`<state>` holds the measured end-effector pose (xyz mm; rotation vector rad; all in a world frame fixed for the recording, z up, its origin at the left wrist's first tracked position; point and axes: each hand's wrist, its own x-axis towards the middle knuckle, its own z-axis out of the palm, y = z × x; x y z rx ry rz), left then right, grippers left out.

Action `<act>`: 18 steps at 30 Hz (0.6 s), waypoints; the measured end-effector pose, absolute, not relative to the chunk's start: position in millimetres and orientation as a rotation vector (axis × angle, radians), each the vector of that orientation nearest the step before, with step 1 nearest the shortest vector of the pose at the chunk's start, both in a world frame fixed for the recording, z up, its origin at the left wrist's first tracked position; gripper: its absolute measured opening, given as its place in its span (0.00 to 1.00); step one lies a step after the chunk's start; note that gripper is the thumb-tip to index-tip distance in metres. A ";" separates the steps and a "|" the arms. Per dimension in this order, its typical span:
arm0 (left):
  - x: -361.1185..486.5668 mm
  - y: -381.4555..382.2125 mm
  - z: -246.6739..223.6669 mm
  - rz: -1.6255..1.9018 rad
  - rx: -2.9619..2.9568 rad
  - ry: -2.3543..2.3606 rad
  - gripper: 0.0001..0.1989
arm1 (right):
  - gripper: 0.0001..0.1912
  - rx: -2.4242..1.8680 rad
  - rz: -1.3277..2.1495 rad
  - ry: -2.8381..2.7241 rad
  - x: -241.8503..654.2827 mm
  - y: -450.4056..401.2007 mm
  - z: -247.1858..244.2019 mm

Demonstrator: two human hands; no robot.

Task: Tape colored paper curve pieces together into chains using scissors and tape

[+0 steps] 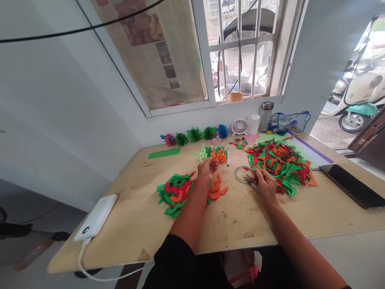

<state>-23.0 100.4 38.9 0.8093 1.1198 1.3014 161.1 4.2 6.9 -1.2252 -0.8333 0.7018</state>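
Note:
My left hand reaches over the middle of the table with its fingers curled, beside small orange paper pieces; what its fingertips hold, if anything, is too small to tell. My right hand grips small scissors near a metal ring on the tabletop. Cut green and red shapes lie in a pile left of my left forearm, and orange curved pieces lie to its right. A large heap of green, red and orange scraps sits beyond my right hand.
The wooden table bears a white power bank at left and a black phone at right. A white marker stands out mid-table. Along the wall are paper flowers, a small fan and a glass bottle.

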 end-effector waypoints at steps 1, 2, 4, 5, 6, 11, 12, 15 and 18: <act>-24.8 100.0 38.6 1.294 0.794 1.128 0.13 | 0.18 -1.220 0.708 -0.837 161.4 4.5 6.4; -26.5 97.1 37.1 1.287 0.783 1.137 0.13 | 0.18 -1.220 0.712 -0.842 161.6 4.6 6.0; -30.0 85.2 31.6 1.279 0.769 1.149 0.13 | 0.19 -1.228 0.713 -0.849 161.6 4.5 5.8; -32.1 77.3 28.4 1.279 0.767 1.153 0.13 | 0.19 -1.232 0.712 -0.856 161.4 4.2 6.0; -34.3 69.1 25.5 1.280 0.767 1.157 0.13 | 0.18 -1.235 0.708 -0.862 161.1 3.8 6.3; -49.3 34.9 21.6 1.305 0.826 1.198 0.12 | 0.17 -1.242 0.687 -0.889 159.4 2.4 7.8; -52.4 30.0 22.7 1.307 0.895 1.238 0.11 | 0.16 -1.241 0.679 -0.904 159.3 2.6 7.6; -60.4 17.5 26.5 1.268 1.160 1.377 0.08 | 0.14 -1.234 0.663 -0.931 159.4 3.9 5.6; -66.1 7.6 28.4 1.154 1.436 1.490 0.04 | 0.13 -1.241 0.651 -0.969 159.1 5.4 2.7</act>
